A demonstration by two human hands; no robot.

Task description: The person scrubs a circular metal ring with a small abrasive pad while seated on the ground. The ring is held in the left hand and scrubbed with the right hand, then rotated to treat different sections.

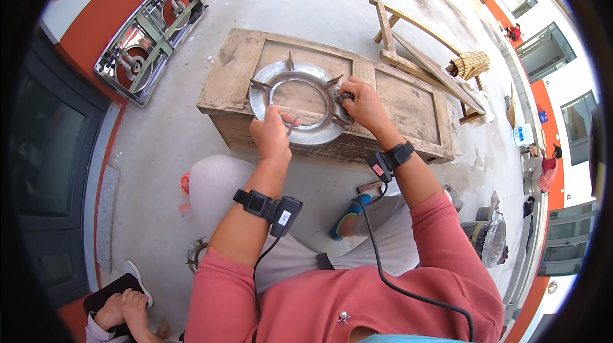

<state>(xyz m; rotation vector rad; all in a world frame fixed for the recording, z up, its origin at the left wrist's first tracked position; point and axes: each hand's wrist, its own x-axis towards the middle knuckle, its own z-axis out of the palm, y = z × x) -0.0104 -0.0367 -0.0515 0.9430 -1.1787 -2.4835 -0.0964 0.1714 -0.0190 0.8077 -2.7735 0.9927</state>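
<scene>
A round metal gas-stove ring with upright pan-support prongs rests on a worn wooden chest. My left hand grips its near left rim beside a prong, with the thumb towards the inner opening. In my right hand is a dark, crumpled scouring pad, held against the ring's right side. Part of the pad is hidden by my fingers. Both wrists carry black straps with small cabled boxes.
A two-burner gas stove body leans by the wall at upper left. Behind the chest stands a wooden frame with a straw bundle. A metal bucket is at right, a second ring at lower left, near another person's hands.
</scene>
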